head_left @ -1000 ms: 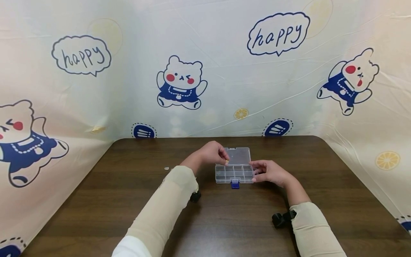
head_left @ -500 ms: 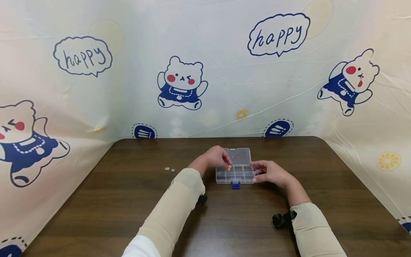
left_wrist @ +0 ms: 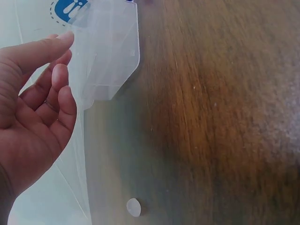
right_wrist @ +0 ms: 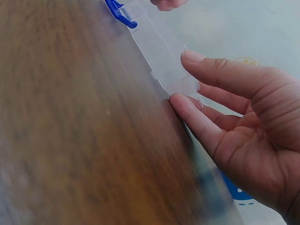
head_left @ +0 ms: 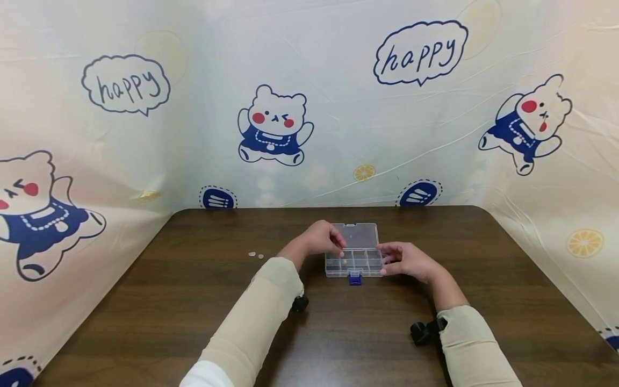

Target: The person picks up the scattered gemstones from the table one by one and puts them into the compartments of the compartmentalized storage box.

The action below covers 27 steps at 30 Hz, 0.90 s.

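Observation:
A clear plastic compartment box [head_left: 360, 263] lies on the table with its lid [head_left: 361, 236] swung back and its blue latch [head_left: 355, 279] facing me. Over the box's left part, my left hand [head_left: 323, 238] hovers with loosely bent fingers. In the left wrist view no object shows between those fingers. A small pale piece [head_left: 345, 262] sits inside a left compartment, just under the fingertips. My right hand [head_left: 406, 259] holds the right end of the box, thumb on the near side and fingers around the end, as the right wrist view also shows.
Two small whitish pieces lie left of the box: one flat piece [head_left: 252, 254] and a smaller piece [head_left: 261, 256] beside it. The brown wooden table [head_left: 348, 333] ends at a printed curtain [head_left: 333, 134] behind the box.
The left hand moved right over the box, then drew back slightly left. The small yellowish piece formerly pinched in its fingers has been let go into a compartment. The right hand stayed still.

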Available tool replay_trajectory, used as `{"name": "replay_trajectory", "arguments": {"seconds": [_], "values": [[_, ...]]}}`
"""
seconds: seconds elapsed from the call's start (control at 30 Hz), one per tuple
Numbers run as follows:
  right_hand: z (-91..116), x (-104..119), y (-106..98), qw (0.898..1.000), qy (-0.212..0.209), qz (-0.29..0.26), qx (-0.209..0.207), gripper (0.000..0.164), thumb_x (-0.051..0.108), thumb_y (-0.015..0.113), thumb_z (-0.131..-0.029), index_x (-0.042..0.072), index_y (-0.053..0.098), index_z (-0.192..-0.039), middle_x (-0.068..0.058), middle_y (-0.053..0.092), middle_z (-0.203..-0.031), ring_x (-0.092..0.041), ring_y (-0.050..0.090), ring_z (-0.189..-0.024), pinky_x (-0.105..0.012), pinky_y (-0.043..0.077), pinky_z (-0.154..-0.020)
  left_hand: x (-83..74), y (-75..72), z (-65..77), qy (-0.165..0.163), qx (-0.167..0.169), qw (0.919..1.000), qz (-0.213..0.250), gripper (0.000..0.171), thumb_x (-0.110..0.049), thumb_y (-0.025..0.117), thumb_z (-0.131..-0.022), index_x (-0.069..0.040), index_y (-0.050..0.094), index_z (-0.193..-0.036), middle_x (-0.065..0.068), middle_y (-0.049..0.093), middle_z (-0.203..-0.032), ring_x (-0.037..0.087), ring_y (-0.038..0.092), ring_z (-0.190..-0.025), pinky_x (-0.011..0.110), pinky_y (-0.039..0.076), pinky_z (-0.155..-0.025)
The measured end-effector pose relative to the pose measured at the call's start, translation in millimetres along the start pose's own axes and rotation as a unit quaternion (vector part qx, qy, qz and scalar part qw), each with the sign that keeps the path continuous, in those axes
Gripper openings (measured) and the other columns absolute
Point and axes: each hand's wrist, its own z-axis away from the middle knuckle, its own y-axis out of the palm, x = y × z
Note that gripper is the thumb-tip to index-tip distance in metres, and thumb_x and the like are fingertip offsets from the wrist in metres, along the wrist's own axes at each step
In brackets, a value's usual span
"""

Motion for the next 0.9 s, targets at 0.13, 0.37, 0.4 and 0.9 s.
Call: {"name": "replay_trajectory", "arguments": {"seconds": [0.13,0.37,0.4,0.9], "values": [[-0.2,-0.3,0.1,1.0,0.001,0.002,-0.001,0.069,0.01,0.081,-0.079,-0.004,0.049,-0.138,-0.023,0.056,-0.129,-0.029,0.058,-0.105,-0.029,0.052,-0.082,3.1,-0.4,5.0,0.013,-0.013,0.9997,0.018,0.015,-0.008,0.082,-0.078,-0.005,0.076,-0.091,-0.002,0.068,-0.083,0.016,0.061,-0.079,0.027,0.053,-0.073],[0.8,-0.4,-0.5,1.0,-0.008,0.004,0.006,0.069,0.01,0.08,-0.08,-0.007,0.047,-0.138,-0.026,0.053,-0.132,-0.031,0.057,-0.108,-0.028,0.052,-0.083,5.5,-2.6,15.0,0.019,-0.03,0.9988,0.032,0.021,-0.011,0.083,-0.077,-0.007,0.076,-0.096,0.004,0.069,-0.098,0.018,0.061,-0.085,0.028,0.052,-0.075],[0.8,-0.3,-0.5,1.0,-0.008,0.004,0.006,0.069,0.01,0.08,-0.08,-0.007,0.047,-0.138,-0.026,0.053,-0.132,-0.031,0.057,-0.108,-0.028,0.052,-0.083,6.2,-3.1,16.4,0.019,-0.032,0.9988,0.032,0.023,-0.012,0.084,-0.077,-0.007,0.076,-0.097,0.005,0.069,-0.1,0.018,0.06,-0.086,0.028,0.052,-0.075],[-1.2,-2.7,0.3,1.0,-0.002,-0.005,0.001,0.071,0.011,0.082,-0.078,-0.005,0.048,-0.138,-0.024,0.054,-0.131,-0.03,0.057,-0.106,-0.028,0.052,-0.081,11.5,-7.6,37.2,0.02,-0.054,0.9967,0.056,0.031,-0.01,0.084,-0.076,-0.008,0.074,-0.105,0.009,0.068,-0.099,0.021,0.057,-0.082,0.03,0.052,-0.074]]}}
